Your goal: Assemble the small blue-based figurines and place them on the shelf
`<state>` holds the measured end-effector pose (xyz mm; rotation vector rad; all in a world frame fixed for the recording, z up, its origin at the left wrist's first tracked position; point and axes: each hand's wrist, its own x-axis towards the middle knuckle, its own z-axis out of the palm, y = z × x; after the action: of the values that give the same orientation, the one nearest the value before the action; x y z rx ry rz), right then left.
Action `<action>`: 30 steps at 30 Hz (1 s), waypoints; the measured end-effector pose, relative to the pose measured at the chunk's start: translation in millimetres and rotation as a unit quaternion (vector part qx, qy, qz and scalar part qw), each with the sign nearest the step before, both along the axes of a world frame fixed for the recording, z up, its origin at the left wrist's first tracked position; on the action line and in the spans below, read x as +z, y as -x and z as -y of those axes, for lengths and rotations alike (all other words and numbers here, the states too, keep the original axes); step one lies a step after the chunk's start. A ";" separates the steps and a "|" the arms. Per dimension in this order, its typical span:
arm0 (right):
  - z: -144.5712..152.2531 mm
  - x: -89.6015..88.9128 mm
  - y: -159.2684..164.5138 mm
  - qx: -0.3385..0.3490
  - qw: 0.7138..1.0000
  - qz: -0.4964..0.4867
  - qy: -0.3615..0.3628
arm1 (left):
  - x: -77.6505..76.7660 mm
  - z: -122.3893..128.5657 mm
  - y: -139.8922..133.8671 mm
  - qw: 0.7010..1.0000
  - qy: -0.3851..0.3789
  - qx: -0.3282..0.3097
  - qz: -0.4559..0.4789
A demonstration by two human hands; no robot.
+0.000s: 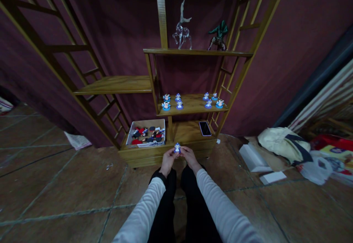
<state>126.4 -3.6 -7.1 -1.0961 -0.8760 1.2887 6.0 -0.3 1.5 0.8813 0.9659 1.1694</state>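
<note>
Both hands (168, 161), pinched nearly closed, hold one purple figurine (177, 148); eight more figurines (179, 104) stand on one shelf (193, 106), four per side, above one phone (204, 128).

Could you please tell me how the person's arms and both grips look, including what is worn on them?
Both arms wear long, pale whitish sleeves, creased along the forearms, with no clear markings. The left grip and right grip are bare hands without gloves. A dark band circles the left wrist; whether it is a watch or bracelet, I cannot tell.
</note>
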 end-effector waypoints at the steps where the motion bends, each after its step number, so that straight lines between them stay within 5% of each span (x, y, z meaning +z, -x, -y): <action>1: 0.3 0.7 0.0 0.000 1.000 0.003 -0.002 | 0.6 0.3 -0.2 1.000 -0.003 -0.003 -0.006; 11: 2.8 8.0 0.4 -0.005 1.000 0.001 0.004 | -7.2 -0.6 -3.6 0.992 -0.074 0.071 -0.068; 30: 0.0 5.2 2.0 -0.023 1.000 -0.002 0.003 | -18.1 -5.2 -1.2 0.991 -0.074 0.079 -0.074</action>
<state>124.3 -3.6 -2.0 -1.1109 -0.8395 1.2562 7.2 4.8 -16.5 1.0356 1.0953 1.3371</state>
